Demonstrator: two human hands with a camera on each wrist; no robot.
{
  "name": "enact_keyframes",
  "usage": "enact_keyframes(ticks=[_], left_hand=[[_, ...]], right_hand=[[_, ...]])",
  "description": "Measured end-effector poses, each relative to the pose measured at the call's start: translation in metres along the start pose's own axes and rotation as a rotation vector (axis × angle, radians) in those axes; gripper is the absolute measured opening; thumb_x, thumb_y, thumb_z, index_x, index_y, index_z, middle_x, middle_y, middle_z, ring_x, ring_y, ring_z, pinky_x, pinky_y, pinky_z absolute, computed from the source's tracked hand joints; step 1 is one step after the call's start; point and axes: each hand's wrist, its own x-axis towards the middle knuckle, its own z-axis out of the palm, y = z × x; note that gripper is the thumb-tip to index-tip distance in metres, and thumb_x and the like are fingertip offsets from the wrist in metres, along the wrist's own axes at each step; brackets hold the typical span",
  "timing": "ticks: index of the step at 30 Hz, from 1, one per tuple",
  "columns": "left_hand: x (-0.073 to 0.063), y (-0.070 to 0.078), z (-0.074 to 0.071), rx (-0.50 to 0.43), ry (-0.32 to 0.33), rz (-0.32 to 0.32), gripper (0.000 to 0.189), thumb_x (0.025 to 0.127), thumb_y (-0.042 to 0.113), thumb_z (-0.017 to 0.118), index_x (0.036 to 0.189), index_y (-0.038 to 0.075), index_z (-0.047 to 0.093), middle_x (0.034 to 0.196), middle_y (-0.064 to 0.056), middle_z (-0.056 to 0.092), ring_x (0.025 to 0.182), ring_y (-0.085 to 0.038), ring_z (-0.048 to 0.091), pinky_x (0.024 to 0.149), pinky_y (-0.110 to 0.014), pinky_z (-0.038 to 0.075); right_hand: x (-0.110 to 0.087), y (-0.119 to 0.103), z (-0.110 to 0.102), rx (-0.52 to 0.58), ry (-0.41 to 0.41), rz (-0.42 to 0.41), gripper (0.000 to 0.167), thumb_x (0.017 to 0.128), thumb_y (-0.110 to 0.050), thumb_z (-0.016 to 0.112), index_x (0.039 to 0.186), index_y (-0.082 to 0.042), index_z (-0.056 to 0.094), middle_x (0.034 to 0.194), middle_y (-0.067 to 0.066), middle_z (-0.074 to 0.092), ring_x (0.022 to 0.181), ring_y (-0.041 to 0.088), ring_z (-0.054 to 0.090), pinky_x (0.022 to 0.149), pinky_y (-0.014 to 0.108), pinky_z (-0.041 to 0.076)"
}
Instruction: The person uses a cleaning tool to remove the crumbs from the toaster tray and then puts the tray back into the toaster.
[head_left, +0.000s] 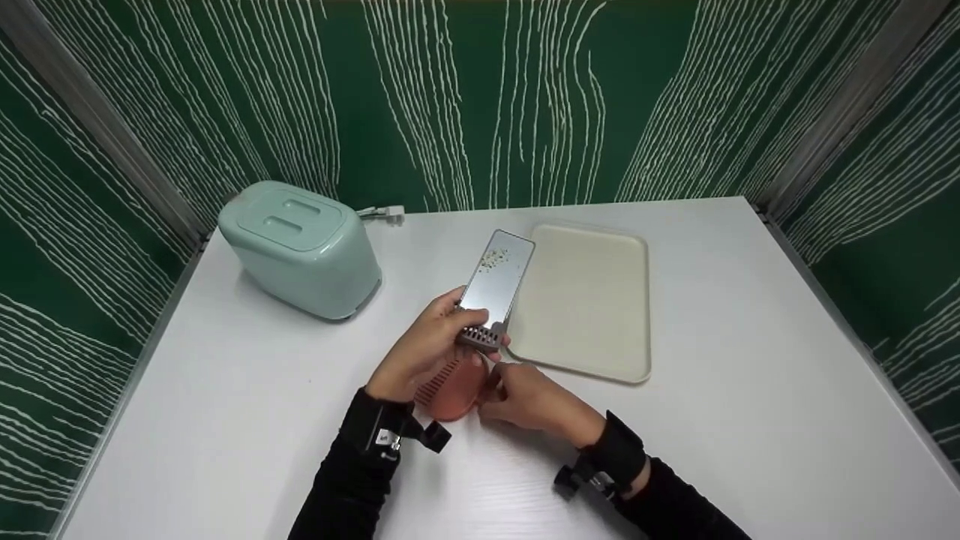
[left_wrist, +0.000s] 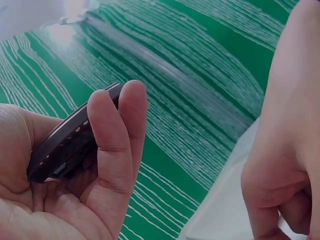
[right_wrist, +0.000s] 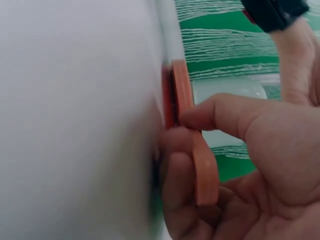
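No text is legible: the white label [head_left: 385,437] on the left wristband [head_left: 362,426] is too small.

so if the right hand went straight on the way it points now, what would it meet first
Beyond the orange comb it holds, the right hand would probably meet the left hand, though their heights are unclear and it might pass underneath.

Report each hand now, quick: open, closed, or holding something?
Left hand: holding a flat, rectangular, mirror-like silver panel with a dark slotted end.
Right hand: holding a rounded, orange-red, plastic-looking comb-like piece.
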Motion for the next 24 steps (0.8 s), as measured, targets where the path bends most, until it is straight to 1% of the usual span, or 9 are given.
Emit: enact_keyframes(ticks=[2,4,5,8,12,14,16,20,24], left_hand=[[0.000,0.000,0.000,0.005,0.002,-0.006,0.056,0.110,0.008,0.047,0.164,0.005,0.034,0.095,-0.014,0.079,0.072,-0.017,0.078,0.057,-0.021,0.056],[0.000,0.000,0.000,0.011,0.009,-0.012,0.055,0.110,0.009,0.047,0.164,0.006,0.035,0.095,-0.014,0.079,0.072,-0.017,0.077,0.058,-0.021,0.056],[0.000,0.000,0.000,0.013,0.012,-0.015,0.055,0.110,0.009,0.047,0.164,0.007,0.035,0.095,-0.014,0.079,0.072,-0.017,0.077,0.058,-0.021,0.056],[0.000,0.000,0.000,0.015,0.015,-0.018,0.056,0.110,0.009,0.048,0.164,0.007,0.035,0.095,-0.014,0.078,0.072,-0.017,0.077,0.059,-0.021,0.056],[-0.001,0.002,-0.001,0.007,0.019,-0.017,0.057,0.110,0.009,0.048,0.165,0.008,0.035,0.096,-0.014,0.078,0.073,-0.017,0.077,0.059,-0.022,0.056],[-0.002,0.003,-0.001,0.002,0.025,-0.022,0.056,0.110,0.009,0.049,0.165,0.009,0.036,0.096,-0.015,0.079,0.073,-0.018,0.077,0.059,-0.021,0.055],[-0.003,0.003,-0.001,0.003,0.032,-0.029,0.055,0.110,0.010,0.049,0.163,0.010,0.038,0.097,-0.015,0.079,0.072,-0.018,0.077,0.058,-0.021,0.054],[-0.003,0.005,-0.002,0.011,0.034,-0.030,0.056,0.109,0.010,0.050,0.164,0.009,0.038,0.098,-0.014,0.079,0.074,-0.018,0.077,0.058,-0.022,0.054],[-0.003,0.007,-0.002,0.024,0.040,-0.011,0.057,0.108,0.009,0.050,0.164,0.006,0.037,0.096,-0.013,0.079,0.076,-0.018,0.078,0.057,-0.023,0.055]], right_hand=[[0.000,0.001,-0.004,0.042,-0.083,0.018,0.009,0.092,-0.011,0.075,0.095,-0.009,0.067,0.074,-0.004,0.060,0.063,0.009,0.054,0.056,0.022,0.044],[-0.001,0.001,-0.008,0.101,-0.166,0.050,0.020,0.096,-0.013,0.072,0.079,-0.012,0.061,0.066,-0.004,0.060,0.056,0.008,0.055,0.052,0.021,0.043],[-0.001,0.002,-0.010,0.136,-0.197,0.061,0.019,0.098,-0.014,0.071,0.081,-0.011,0.063,0.066,-0.002,0.063,0.056,0.009,0.059,0.052,0.022,0.046],[0.000,0.004,-0.013,0.178,-0.238,0.061,0.009,0.103,-0.016,0.067,0.100,-0.007,0.068,0.076,0.001,0.070,0.066,0.012,0.066,0.062,0.025,0.054],[0.000,0.006,-0.015,0.102,-0.200,0.009,0.036,0.107,-0.021,0.062,0.140,-0.007,0.062,0.104,0.003,0.071,0.091,0.014,0.065,0.083,0.034,0.055],[-0.001,0.006,-0.014,0.071,-0.170,-0.001,0.041,0.107,-0.025,0.061,0.145,-0.008,0.060,0.112,0.003,0.069,0.097,0.015,0.063,0.087,0.036,0.054],[-0.001,0.005,-0.014,0.075,-0.152,0.014,0.039,0.107,-0.030,0.062,0.138,-0.006,0.065,0.111,0.005,0.071,0.094,0.017,0.064,0.083,0.037,0.055],[-0.002,0.003,-0.015,0.035,-0.071,0.089,0.036,0.105,-0.044,0.065,0.110,-0.009,0.075,0.088,0.001,0.071,0.073,0.014,0.063,0.065,0.032,0.053],[-0.003,0.000,-0.020,-0.053,0.039,0.151,0.041,0.100,-0.056,0.068,0.086,-0.017,0.073,0.070,-0.006,0.062,0.059,0.011,0.055,0.054,0.028,0.044]])
